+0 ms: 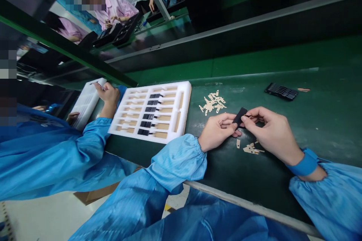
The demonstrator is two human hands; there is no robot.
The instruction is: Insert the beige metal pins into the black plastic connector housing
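Observation:
In front of me, my left hand (pixel 215 132) is closed around a small black rectangular part (pixel 240 116), held tilted above the green bench. My right hand (pixel 275 135) is pinching at the part's upper right edge, where a short dark strip with a hint of orange shows. Its fingertips partly hide that spot. Below the hands lie a few cream-coloured cut pieces (pixel 251 149) and one single cream piece (pixel 238 143). A larger pile of similar cream pieces (pixel 212 102) is spread out beyond my left hand.
To the left lies a white foam tray (pixel 185 101) with several black parts in its slots. A stack of black parts (pixel 281 91) rests at the back right. On the left, a co-worker's hand (pixel 109 96) touches another white tray (pixel 87 99). A green beam (pixel 70 51) crosses the upper left.

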